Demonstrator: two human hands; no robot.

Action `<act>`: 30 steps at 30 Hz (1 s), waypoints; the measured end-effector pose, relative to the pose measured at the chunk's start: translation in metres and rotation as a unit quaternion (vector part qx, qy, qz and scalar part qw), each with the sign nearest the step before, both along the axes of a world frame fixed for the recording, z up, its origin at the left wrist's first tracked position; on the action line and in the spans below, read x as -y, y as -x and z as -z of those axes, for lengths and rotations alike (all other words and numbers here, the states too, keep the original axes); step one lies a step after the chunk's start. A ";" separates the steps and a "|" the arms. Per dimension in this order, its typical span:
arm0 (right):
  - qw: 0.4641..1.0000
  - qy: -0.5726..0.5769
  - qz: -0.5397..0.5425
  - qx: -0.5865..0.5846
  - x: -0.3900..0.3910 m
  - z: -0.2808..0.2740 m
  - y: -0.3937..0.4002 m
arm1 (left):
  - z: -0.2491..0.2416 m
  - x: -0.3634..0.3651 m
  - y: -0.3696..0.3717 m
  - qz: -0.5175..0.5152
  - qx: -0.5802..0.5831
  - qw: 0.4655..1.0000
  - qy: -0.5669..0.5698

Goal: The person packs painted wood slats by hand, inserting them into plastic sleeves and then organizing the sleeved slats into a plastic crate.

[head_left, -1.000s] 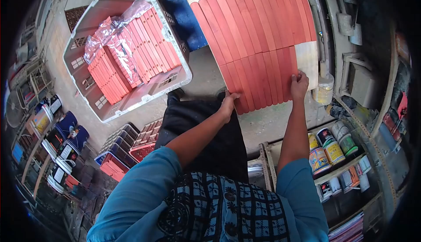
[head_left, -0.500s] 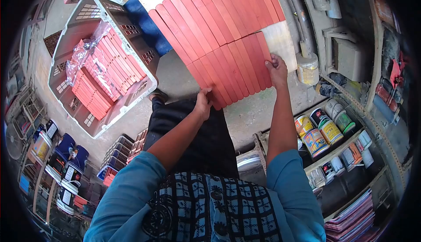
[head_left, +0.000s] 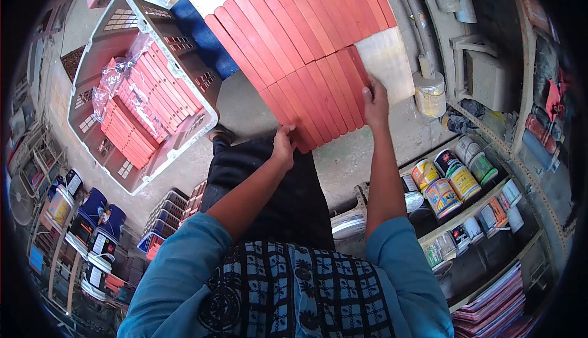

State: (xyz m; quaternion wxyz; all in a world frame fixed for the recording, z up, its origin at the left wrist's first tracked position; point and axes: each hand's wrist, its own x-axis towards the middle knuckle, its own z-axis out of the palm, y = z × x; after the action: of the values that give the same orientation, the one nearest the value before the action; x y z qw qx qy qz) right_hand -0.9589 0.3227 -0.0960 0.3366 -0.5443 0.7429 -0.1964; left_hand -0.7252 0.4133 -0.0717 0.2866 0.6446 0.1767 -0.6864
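Observation:
Red-painted slats [head_left: 318, 16] with rounded ends lie side by side in two rows on a pale board [head_left: 386, 62]. My left hand [head_left: 283, 147] is at the near-left corner of the closer row [head_left: 321, 102], thumb and fingers closed against its outer slat. At the right side of that row is my right hand [head_left: 376, 104], its fingers stretched along the last slat and its thumb apart from them. Part of each hand's contact with the slats is hidden.
A grey plastic crate [head_left: 211, 114] at left holds red pieces and clear plastic wrap. Paint cans [head_left: 441, 197] fill a shelf at right, and a yellow-stained pail [head_left: 430, 96] stands beside the board. More containers [head_left: 101, 215] are at lower left.
My right hand has moved left, and the right end of the near row has shifted left too, baring more of the board. My left hand has stayed nearly still.

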 end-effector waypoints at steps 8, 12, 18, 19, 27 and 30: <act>0.996 -0.048 0.000 -0.079 0.003 0.006 -0.010 | 0.000 0.004 0.003 0.003 0.010 1.000 -0.016; 0.995 -0.088 0.031 0.042 0.022 -0.006 -0.006 | 0.003 0.002 -0.001 0.002 0.006 1.000 -0.023; 0.986 -0.069 0.001 0.151 0.007 -0.014 -0.014 | -0.002 0.002 -0.003 -0.002 -0.014 1.000 0.001; 0.992 -0.039 -0.040 0.116 0.004 -0.011 -0.021 | -0.003 0.003 -0.002 -0.005 -0.012 1.000 0.002; 0.992 -0.111 -0.040 -0.054 0.015 -0.026 -0.050 | -0.008 0.011 -0.001 -0.012 -0.009 1.000 -0.025; 0.990 -0.131 -0.012 -0.044 0.017 -0.028 -0.052 | -0.010 0.013 0.000 0.002 -0.012 1.000 -0.029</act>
State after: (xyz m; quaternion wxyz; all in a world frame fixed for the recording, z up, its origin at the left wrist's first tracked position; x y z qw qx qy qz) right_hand -0.9068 0.3053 -0.0684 0.3747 -0.5121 0.7698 -0.0693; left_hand -0.7247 0.4001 -0.0614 0.2646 0.6448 0.1988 -0.6890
